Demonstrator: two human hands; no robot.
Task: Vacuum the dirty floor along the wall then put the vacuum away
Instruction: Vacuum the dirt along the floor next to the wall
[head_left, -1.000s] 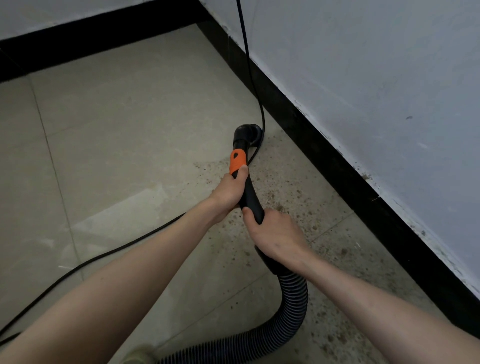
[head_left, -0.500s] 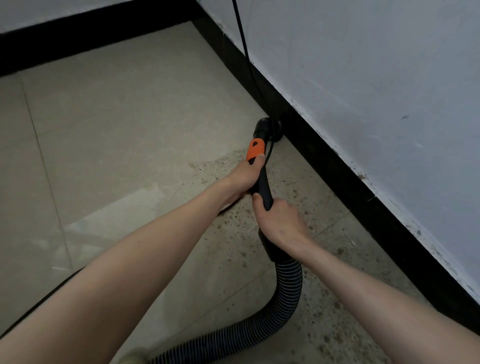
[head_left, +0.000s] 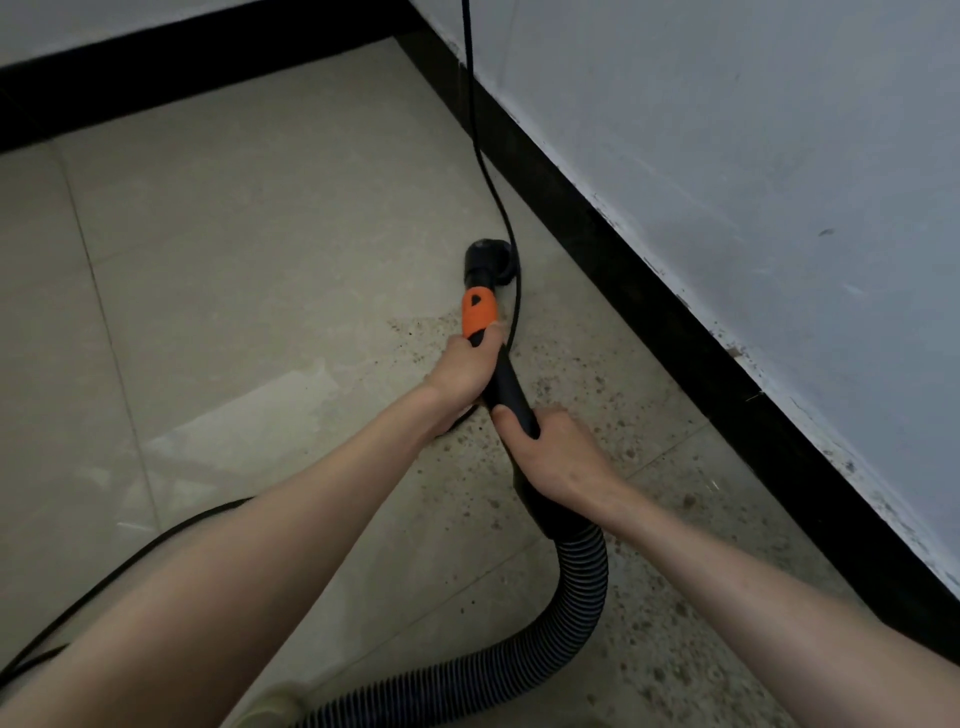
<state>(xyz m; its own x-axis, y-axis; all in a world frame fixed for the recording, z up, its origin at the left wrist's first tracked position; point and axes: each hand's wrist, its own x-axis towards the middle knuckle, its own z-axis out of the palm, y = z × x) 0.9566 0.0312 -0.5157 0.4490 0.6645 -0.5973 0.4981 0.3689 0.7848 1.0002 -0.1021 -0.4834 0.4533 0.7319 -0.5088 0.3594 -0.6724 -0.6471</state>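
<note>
Both hands gripped the vacuum wand (head_left: 506, 384): the left hand (head_left: 462, 366) curled round it just below the orange collar (head_left: 479, 314), the right hand (head_left: 553, 457) clamped lower, above the ribbed hose (head_left: 584, 587). The nozzle (head_left: 491, 262) rested on the speckled, dirty floor (head_left: 597, 395) near the black baseboard (head_left: 649, 301), a power cord (head_left: 485, 171) trailing beside it.
</note>
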